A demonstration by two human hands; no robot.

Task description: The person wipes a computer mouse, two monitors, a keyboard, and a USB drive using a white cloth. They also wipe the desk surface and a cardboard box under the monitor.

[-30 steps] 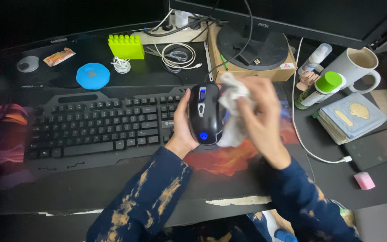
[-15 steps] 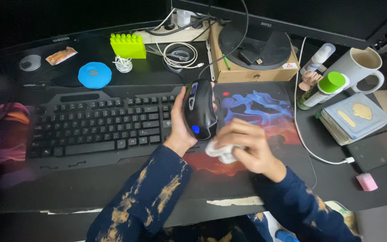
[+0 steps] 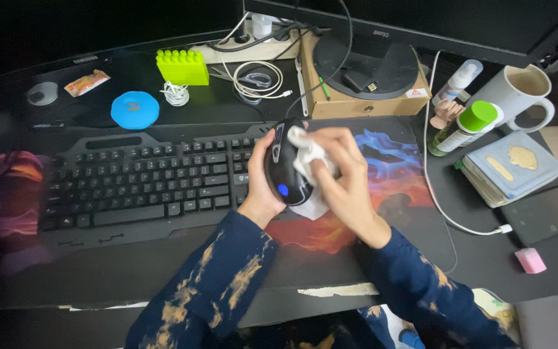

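My left hand (image 3: 259, 184) grips a black computer mouse (image 3: 282, 169) with a blue light, holding it up over the flame-patterned mouse pad (image 3: 389, 174). My right hand (image 3: 347, 184) presses a crumpled white cloth (image 3: 305, 161) against the mouse's right side and top. Part of the cloth hangs below the mouse. The mouse's cable runs up toward the monitor stand.
A black keyboard (image 3: 143, 184) lies left of the mouse. Behind are a green block (image 3: 182, 66), blue disc (image 3: 135, 109), coiled cables, and a monitor base on a cardboard box (image 3: 363, 97). To the right stand a white mug (image 3: 518, 94), a green-capped bottle (image 3: 463, 129), a notebook (image 3: 511, 168), a dark phone (image 3: 540, 216) and a pink eraser (image 3: 528, 260).
My right hand dropped with the cloth to the mouse pad below the mouse, then rose back onto the mouse's top and side. The left hand kept hold of the mouse.
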